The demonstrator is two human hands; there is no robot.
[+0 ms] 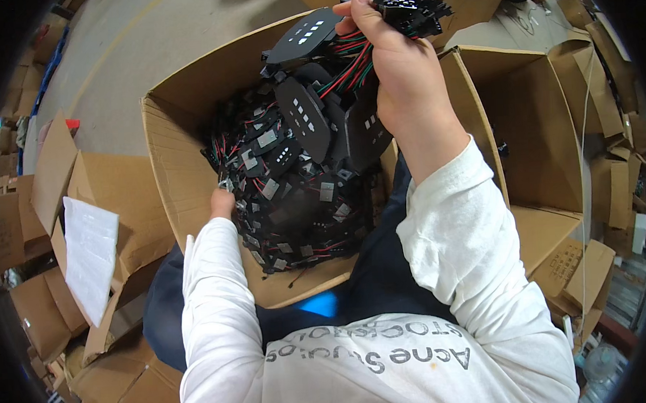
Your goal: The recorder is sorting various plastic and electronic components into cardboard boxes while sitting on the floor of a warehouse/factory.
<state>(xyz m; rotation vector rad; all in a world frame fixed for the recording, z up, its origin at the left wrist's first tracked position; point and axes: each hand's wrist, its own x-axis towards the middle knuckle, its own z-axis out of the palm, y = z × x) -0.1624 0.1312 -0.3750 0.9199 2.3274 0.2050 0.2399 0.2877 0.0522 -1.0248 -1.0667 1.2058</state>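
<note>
My right hand (409, 75) is closed around a bundle of red, green and black wires (351, 67) above the far right of a cardboard box. Black connectors (412, 14) bunch out past the fingers. From the wires hang several flat black panels (303, 119) with small white marks. Below them, the open box (180, 157) holds a heap of similar black wired parts (287, 210), some with silvery patches. My left hand (223, 204) reaches inside the box's left wall, at the heap's edge. Its fingers are mostly hidden among the parts.
A second open carton (532, 120) stands close on the right. At the left, a white foam sheet (93, 258) leans on an opened cardboard box (118, 203). Flattened and stacked cartons surround the grey floor (126, 62). A pale cord (586, 154) hangs down the right side.
</note>
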